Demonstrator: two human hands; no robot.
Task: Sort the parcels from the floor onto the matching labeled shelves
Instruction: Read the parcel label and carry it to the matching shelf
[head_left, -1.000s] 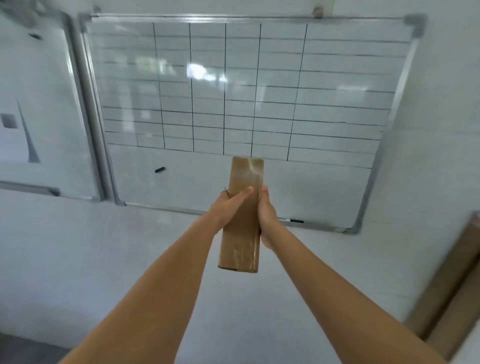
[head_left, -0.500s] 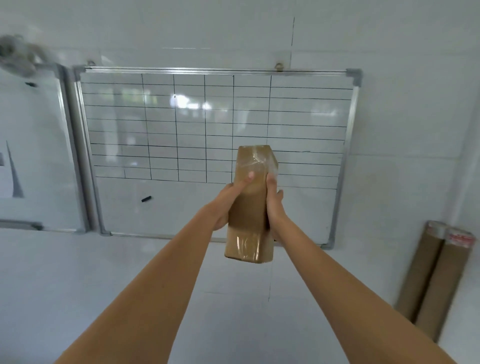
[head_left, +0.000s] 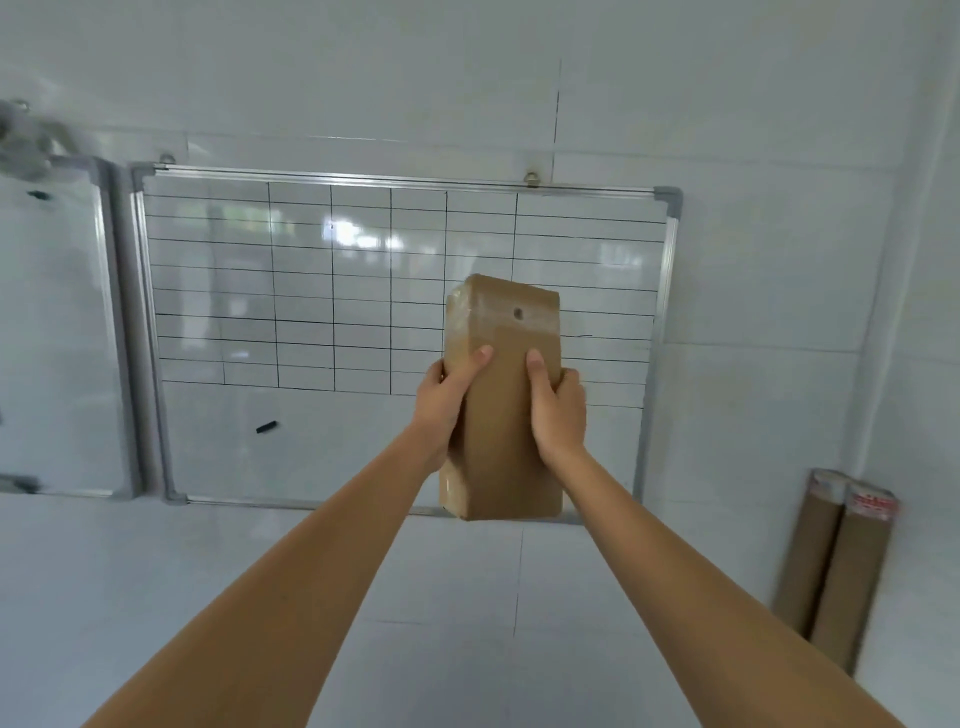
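Observation:
A tall brown cardboard parcel, wrapped in clear tape, stands upright at arm's length in front of a wall. My left hand grips its left side and my right hand grips its right side, thumbs on the broad face turned toward me. A small dark hole shows near the top of that face. No shelf and no label are in view.
A gridded whiteboard hangs on the white tiled wall behind the parcel, with a second board to its left. Two brown cardboard tubes lean in the right corner.
The parcel has turned so its broad face now points at me, and both hands have shifted out to its sides. The view has pulled back and more wall shows above the whiteboard.

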